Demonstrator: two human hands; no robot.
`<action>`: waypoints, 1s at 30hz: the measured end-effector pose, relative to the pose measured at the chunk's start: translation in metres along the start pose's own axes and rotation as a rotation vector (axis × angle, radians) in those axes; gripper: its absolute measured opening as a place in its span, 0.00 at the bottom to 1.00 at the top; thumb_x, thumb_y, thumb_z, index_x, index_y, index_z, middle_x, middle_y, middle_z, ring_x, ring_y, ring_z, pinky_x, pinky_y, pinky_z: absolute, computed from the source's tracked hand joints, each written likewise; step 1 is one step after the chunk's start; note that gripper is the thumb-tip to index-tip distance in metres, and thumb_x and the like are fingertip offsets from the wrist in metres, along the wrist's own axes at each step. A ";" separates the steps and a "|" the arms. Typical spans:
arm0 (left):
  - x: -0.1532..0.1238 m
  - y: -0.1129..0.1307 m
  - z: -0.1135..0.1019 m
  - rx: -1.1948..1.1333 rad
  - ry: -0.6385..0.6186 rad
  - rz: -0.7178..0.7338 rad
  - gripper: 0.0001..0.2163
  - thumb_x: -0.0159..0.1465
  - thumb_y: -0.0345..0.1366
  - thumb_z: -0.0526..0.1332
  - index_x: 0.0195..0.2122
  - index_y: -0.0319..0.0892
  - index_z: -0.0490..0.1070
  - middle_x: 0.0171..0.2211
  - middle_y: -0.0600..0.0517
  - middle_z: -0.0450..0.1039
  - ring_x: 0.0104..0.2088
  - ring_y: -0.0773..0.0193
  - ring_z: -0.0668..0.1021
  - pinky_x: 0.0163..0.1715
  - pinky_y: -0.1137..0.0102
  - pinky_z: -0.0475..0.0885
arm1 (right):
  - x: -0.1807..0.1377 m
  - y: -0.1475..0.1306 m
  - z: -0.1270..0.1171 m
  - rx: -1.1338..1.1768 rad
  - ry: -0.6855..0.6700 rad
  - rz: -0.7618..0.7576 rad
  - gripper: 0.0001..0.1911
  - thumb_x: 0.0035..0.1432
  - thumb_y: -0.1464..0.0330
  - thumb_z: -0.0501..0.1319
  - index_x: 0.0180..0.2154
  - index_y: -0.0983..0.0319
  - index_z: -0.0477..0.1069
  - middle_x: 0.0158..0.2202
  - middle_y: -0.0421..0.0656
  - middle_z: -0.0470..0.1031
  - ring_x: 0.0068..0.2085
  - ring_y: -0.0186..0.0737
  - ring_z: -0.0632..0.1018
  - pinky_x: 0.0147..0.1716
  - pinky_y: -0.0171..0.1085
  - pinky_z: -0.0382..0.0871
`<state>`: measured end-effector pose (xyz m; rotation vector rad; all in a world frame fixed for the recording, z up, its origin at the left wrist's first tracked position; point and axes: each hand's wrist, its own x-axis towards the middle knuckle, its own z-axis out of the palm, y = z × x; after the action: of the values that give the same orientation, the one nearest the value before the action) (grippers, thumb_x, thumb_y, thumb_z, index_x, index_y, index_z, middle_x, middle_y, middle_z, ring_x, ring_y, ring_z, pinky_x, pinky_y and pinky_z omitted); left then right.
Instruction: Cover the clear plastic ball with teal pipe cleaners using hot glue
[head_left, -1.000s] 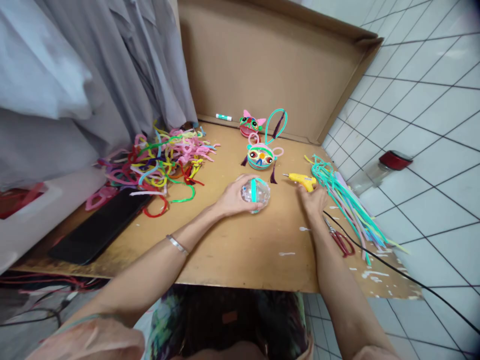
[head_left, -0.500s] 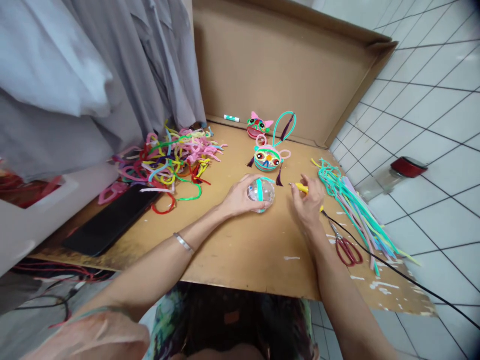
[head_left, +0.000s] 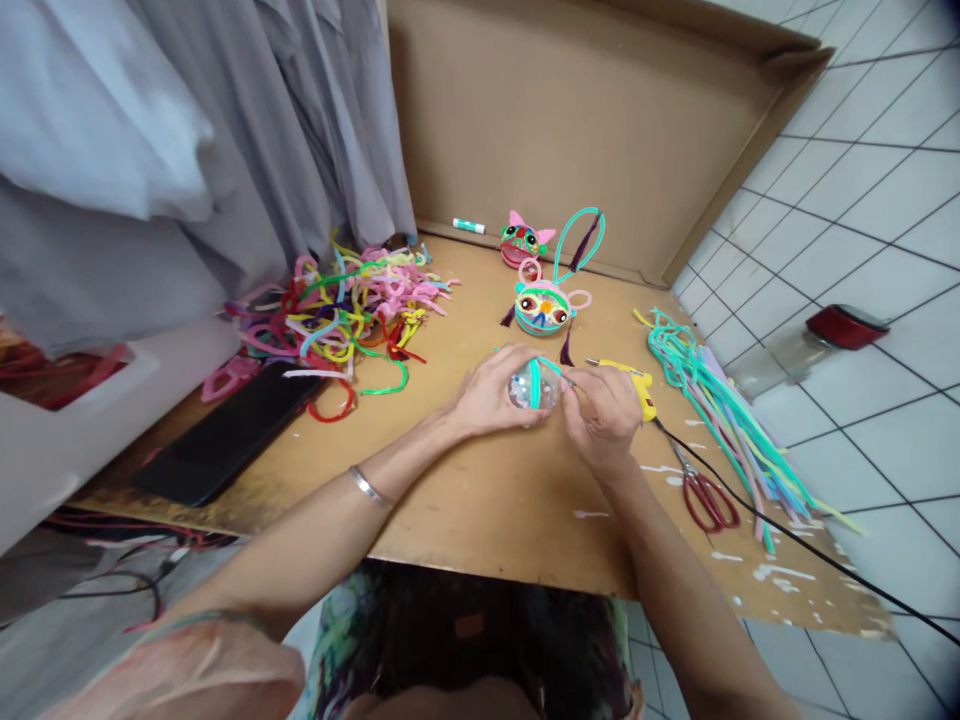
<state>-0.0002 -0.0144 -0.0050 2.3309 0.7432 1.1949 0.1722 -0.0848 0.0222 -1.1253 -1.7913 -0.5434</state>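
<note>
near centre, the left hand [head_left: 489, 393] grips a clear ball [head_left: 523, 394], seemingly to steady it, while the right hand [head_left: 604, 412] pinches its teal strip [head_left: 553, 366] at right. just beyond, a yellow glue gun [head_left: 644, 392] lies handily within reach.

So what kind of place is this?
Probably a small craft corner: a tangled pile of colourful fuzzy pipe cleaners, a yellow plastic glue gun and red-handled metal scissors lie on a brown table.
</note>
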 end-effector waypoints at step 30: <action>0.000 -0.009 0.002 -0.069 0.032 -0.076 0.31 0.49 0.41 0.70 0.55 0.43 0.67 0.53 0.44 0.72 0.53 0.52 0.76 0.55 0.58 0.72 | -0.003 -0.011 0.009 0.686 -0.228 0.724 0.11 0.50 0.65 0.63 0.34 0.62 0.80 0.23 0.38 0.76 0.22 0.31 0.70 0.22 0.32 0.65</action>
<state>-0.0014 -0.0078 -0.0116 2.2123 0.7819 1.2078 0.1585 -0.0845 0.0166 -1.2403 -1.4186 0.6057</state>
